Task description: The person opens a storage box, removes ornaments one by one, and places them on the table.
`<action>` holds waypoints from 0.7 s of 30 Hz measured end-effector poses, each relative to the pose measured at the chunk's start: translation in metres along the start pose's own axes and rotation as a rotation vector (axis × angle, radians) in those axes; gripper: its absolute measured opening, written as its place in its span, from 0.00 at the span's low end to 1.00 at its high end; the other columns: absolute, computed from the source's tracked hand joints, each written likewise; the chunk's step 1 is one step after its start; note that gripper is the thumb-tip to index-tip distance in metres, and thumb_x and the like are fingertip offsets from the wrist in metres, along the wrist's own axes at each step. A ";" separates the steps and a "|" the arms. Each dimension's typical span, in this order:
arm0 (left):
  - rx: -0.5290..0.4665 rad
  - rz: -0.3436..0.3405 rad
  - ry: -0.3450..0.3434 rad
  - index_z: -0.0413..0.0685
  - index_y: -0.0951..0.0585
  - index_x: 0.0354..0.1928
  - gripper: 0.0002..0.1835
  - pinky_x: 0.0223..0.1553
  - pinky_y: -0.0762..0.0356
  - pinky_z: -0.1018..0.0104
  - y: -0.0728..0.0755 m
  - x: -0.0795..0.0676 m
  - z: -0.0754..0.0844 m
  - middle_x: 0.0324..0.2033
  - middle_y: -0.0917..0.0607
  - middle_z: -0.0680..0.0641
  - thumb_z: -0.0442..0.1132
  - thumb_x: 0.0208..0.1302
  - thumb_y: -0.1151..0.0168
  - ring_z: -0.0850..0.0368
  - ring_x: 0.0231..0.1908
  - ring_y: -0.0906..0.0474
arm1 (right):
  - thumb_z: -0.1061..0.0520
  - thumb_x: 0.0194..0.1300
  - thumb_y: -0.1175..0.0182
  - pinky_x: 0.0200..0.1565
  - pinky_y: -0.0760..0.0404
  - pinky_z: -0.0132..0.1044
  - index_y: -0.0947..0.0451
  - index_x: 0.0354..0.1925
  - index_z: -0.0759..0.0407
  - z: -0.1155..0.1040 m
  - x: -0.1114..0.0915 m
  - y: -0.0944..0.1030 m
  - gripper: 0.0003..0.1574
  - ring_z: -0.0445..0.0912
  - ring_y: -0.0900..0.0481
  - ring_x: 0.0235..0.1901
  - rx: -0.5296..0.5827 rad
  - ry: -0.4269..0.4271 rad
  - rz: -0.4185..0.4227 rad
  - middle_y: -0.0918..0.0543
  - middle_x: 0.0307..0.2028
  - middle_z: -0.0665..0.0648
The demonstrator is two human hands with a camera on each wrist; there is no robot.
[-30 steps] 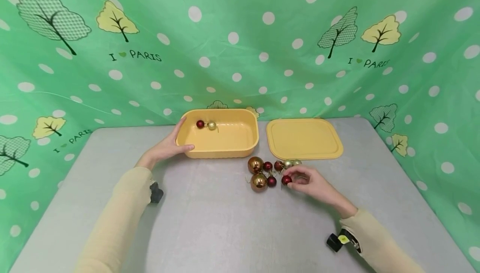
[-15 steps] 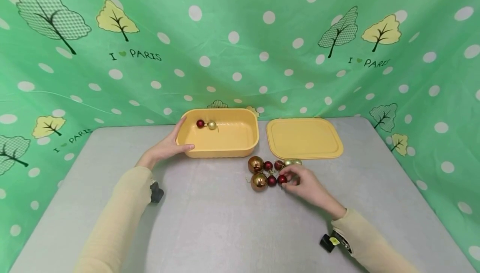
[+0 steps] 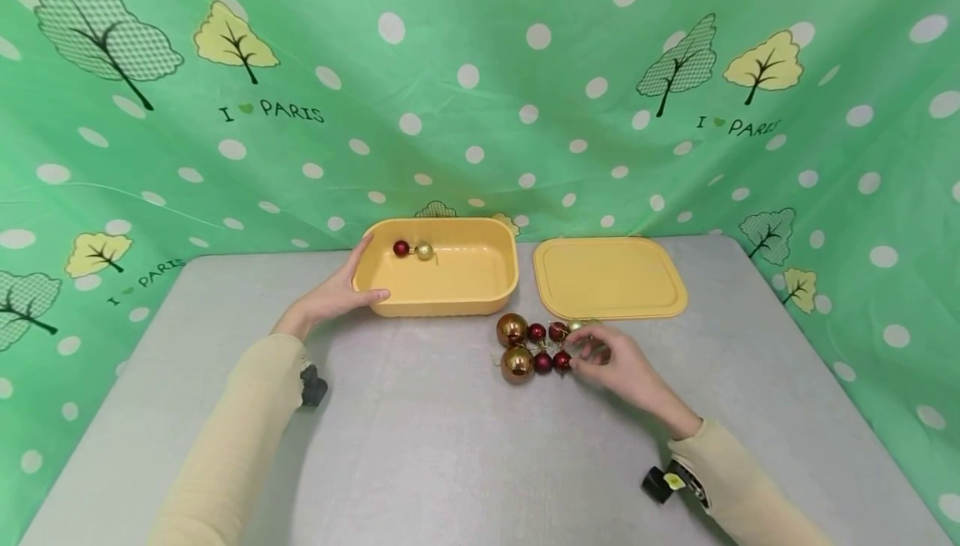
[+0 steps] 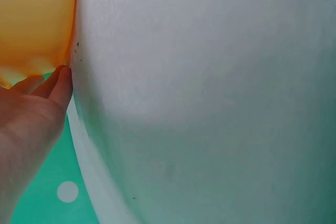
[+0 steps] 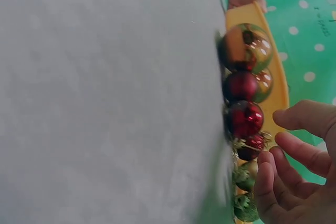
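Observation:
My left hand [image 3: 330, 296] holds the left end of a yellow plastic box [image 3: 442, 308], its thumb at the front rim and its fingers along the side. Inside the box lie a dark red bauble [image 3: 401, 248] and a pale gold one [image 3: 424, 251]. My right hand [image 3: 618, 367] hovers beside a group of Christmas baubles, fingers loosely bent and holding nothing. Nearest its fingertips is a shiny red bauble [image 3: 562, 362], in a row with a matte red one [image 3: 543, 363] and a large bronze one [image 3: 517, 364]. Pale gold baubles [image 5: 245, 206] are partly hidden behind the right hand.
The flat yellow lid [image 3: 611, 278] lies to the right of the box, behind the baubles. Another large bronze bauble [image 3: 512, 330] and small red ones form the back row. A green dotted cloth [image 3: 480, 112] hangs behind the grey table [image 3: 450, 446].
The right hand has slid the shiny red bauble left, up beside the matte red one, and let go of it, drawing back slightly. The left hand and box have stayed put.

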State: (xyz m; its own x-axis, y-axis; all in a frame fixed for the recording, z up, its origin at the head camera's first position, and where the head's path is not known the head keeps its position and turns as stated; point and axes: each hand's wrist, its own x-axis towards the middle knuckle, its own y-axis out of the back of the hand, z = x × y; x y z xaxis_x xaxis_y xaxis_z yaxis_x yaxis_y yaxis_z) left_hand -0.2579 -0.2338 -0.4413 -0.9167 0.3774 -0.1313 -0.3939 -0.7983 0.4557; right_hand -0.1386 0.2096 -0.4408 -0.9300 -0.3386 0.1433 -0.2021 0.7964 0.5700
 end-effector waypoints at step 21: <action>-0.007 -0.004 0.009 0.65 0.69 0.76 0.58 0.68 0.62 0.39 0.000 -0.001 0.002 0.74 0.66 0.37 0.44 0.61 0.33 0.34 0.71 0.60 | 0.68 0.59 0.36 0.44 0.19 0.42 0.22 0.49 0.67 -0.014 0.035 0.004 0.18 0.53 0.20 0.41 0.094 -0.043 0.112 0.21 0.46 0.66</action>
State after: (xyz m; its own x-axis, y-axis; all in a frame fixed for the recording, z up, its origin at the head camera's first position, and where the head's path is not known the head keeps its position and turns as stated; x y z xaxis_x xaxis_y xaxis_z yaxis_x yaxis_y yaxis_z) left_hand -0.2569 -0.2335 -0.4397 -0.9156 0.3764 -0.1413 -0.3982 -0.8000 0.4489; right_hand -0.1674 0.1940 -0.4223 -0.9602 -0.2249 0.1655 -0.1226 0.8721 0.4737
